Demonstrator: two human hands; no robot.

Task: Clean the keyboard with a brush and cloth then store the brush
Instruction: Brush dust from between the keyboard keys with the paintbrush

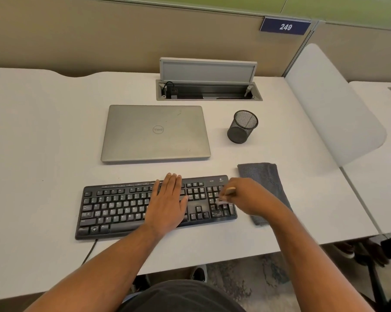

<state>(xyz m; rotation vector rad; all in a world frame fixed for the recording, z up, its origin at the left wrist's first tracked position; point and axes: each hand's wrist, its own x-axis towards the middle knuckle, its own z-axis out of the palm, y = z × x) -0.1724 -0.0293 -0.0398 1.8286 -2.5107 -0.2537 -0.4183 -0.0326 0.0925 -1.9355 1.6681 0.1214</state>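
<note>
White surface (43, 154) in a partitioned cubicle. One keyboard (122, 208) lies nearest me. My left hand (167, 206) lies flat, fingers straight, pressing its middle keys. My right hand (246, 197) pinches one brush (227, 194), bristles on the number pad. Best kept light: short strokes between key rows, keyboard steadied. One grey cloth (262, 176) lies just right; one mesh cup (243, 127), one closed laptop (156, 134) behind.

We see a matt black plastic keyboard (127, 208), fuzzy grey cloth (264, 176), brushed metal laptop (155, 134), wire-mesh cup (243, 127), smooth white surface (43, 131).
</note>
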